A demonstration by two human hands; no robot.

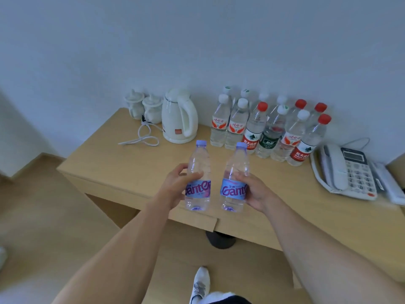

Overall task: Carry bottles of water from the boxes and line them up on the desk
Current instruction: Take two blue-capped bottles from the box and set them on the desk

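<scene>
Person stood at the near edge of the wooden desk [122, 163], both arms stretched out over it. Left hand [175, 187] had fingers and thumb wrapped round a purple-capped Ganten bottle [198, 178]; right hand [254, 189] was wrapped likewise round a second Ganten bottle [235, 178]. Both bottles were upright, held by the label band, side by side but apart, in the air above the front of the desk, bases not yet down.

At about one o'clock from the hands, against the wall, stood the cluster of water bottles [267, 128], red caps and white caps mixed, packed close in roughly two ranks. At eleven o'clock, a white electric kettle [178, 116] with its cord [142, 137] looped on the desktop; two lidded white cups [143, 106] beyond it. At three o'clock, a desk telephone [346, 170]. No boxes in view.

Risks, as I judged them: the cluster was tight, so pushing a new bottle in from the front could knock a neighbour and topple several. Setting two down at once leaves no free hand to steady a wobble. A bottle landed on the cord loop would sit crooked and might tip.
</scene>
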